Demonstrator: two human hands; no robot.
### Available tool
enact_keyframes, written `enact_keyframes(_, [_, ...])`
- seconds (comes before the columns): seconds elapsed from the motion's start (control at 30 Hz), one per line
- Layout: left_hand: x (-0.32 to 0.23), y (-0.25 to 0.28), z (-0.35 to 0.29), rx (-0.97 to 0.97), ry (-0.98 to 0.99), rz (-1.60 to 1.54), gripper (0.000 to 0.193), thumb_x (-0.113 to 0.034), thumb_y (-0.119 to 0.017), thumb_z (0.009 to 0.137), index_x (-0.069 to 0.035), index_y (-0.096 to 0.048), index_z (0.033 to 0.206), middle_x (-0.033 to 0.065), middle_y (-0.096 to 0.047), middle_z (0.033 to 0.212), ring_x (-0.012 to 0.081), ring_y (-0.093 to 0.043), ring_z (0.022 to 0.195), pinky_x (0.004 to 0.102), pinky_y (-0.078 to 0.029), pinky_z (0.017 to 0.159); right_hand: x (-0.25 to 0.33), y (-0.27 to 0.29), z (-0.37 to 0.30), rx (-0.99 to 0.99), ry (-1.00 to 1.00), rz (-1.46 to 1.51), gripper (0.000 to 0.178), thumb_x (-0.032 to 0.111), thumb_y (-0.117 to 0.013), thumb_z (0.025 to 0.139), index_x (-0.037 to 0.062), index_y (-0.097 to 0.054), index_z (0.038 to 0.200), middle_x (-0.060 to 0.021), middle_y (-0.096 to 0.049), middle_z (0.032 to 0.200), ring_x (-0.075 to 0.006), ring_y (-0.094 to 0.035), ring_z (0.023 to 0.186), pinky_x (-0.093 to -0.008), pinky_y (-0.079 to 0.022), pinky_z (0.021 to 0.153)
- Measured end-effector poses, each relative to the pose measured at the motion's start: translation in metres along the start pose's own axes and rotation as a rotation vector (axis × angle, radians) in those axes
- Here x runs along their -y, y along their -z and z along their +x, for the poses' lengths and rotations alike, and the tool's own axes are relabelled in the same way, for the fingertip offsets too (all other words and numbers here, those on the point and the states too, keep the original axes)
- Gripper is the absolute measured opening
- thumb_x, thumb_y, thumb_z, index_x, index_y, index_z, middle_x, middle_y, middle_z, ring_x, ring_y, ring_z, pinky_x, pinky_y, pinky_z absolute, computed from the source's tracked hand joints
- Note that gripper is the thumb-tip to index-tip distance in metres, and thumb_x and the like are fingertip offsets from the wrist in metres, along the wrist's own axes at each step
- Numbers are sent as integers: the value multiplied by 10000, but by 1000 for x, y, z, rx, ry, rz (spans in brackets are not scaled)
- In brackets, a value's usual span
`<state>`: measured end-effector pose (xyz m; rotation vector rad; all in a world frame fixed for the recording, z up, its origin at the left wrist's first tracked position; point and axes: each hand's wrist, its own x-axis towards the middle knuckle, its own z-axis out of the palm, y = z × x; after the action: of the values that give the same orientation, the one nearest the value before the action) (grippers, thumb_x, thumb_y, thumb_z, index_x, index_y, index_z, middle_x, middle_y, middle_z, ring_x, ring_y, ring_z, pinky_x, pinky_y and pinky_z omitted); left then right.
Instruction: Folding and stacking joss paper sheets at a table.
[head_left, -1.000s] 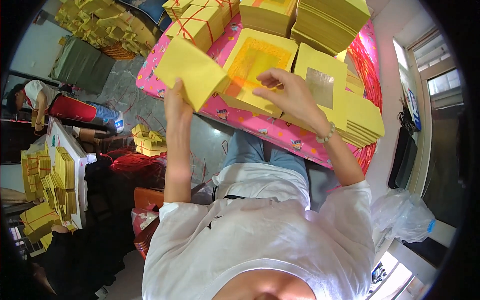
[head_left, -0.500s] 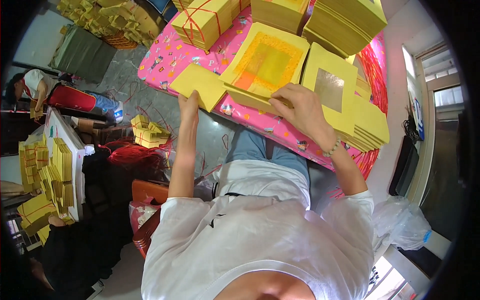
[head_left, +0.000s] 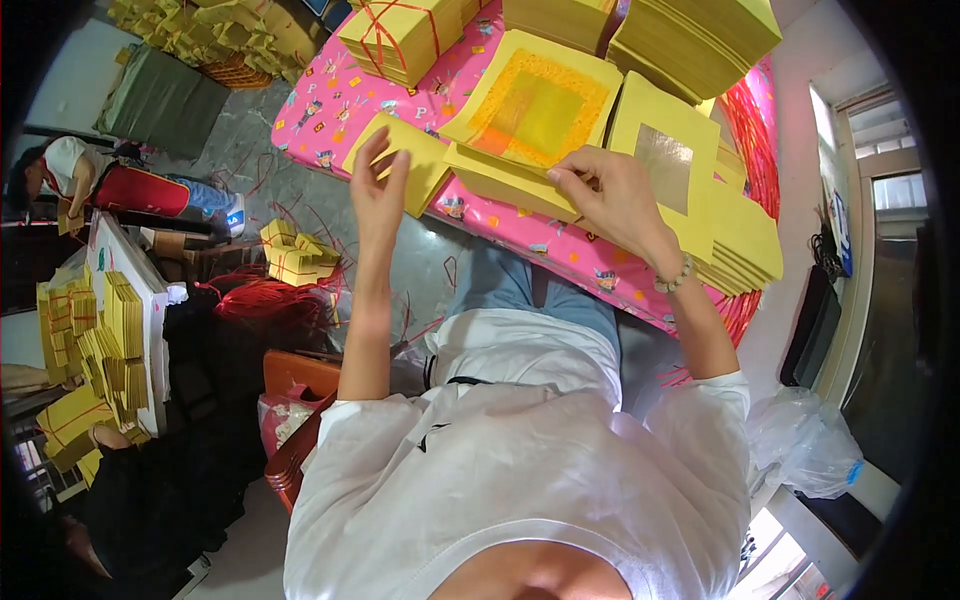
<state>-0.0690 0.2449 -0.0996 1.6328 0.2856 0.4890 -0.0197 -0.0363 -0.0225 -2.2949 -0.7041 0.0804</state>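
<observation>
A stack of yellow paper sheets (head_left: pixel 515 185) lies near the front edge of the table. Its top sheet (head_left: pixel 608 75) bears an orange-and-gold patch. At that sheet's near right corner, my right hand (head_left: pixel 622 200) is closed, thumb and fingers pinched at the edge; the fingertips are partly hidden. My left hand (head_left: pixel 378 195) is raised with its fingers apart and holds nothing. Just behind it, a folded yellow paper (head_left: pixel 425 165) sticks out over the table's edge. Right of the stack lies another pile of yellow sheets (head_left: pixel 632 125), topped by a silvery square.
Red-tied yellow bundles (head_left: pixel 405 45) and a tall paper stack (head_left: pixel 690 45) stand at the back of the pink-covered table (head_left: pixel 320 110). Red strings (head_left: pixel 750 130) hang at its right. On the left, a person (head_left: pixel 85 175) bends near a white table (head_left: pixel 155 300); another person in black (head_left: pixel 190 430) sits closer.
My left hand has let go of the folded yellow paper and lifted, its fingers spreading. The right hand has shifted slightly right and farther along the top sheet's edge.
</observation>
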Motion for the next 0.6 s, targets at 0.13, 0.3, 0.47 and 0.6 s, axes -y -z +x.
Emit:
enact_keyframes(0.13, [-29,-24,-2,140,-185,17,497,-122,-707,817,-67,-524,1276,105,-528,1172,192,-567,1014,277,-505,787,1,0,0,6,47,-52,207,202,-648,848,-3,-664,869,-124,-649,765,-242,-628,643,-323,-492,600])
enact_keyframes(0.3, [-22,-33,11,326,-279,134,259,-76,-697,815,-50,-649,1067,69,-588,1019,151,-612,903,263,-523,727,2,-5,-4,-23,227,-138,188,213,-673,821,32,-638,855,-108,-620,763,-278,-619,671,-354,-490,605])
enact_keyframes(0.47, [-21,-38,13,297,-246,85,181,-72,-688,825,-30,-665,999,63,-589,1002,140,-623,862,258,-521,726,4,-11,-5,-62,280,-317,273,256,-730,720,57,-607,860,-95,-589,797,-291,-609,769,-402,-490,653])
enact_keyframes(0.6, [-22,-35,14,364,-184,72,198,-48,-653,865,7,-637,1054,52,-573,1063,115,-587,915,244,-483,811,0,-3,1,0,232,-242,266,270,-727,732,51,-617,837,-96,-609,789,-291,-615,741,-403,-490,644])
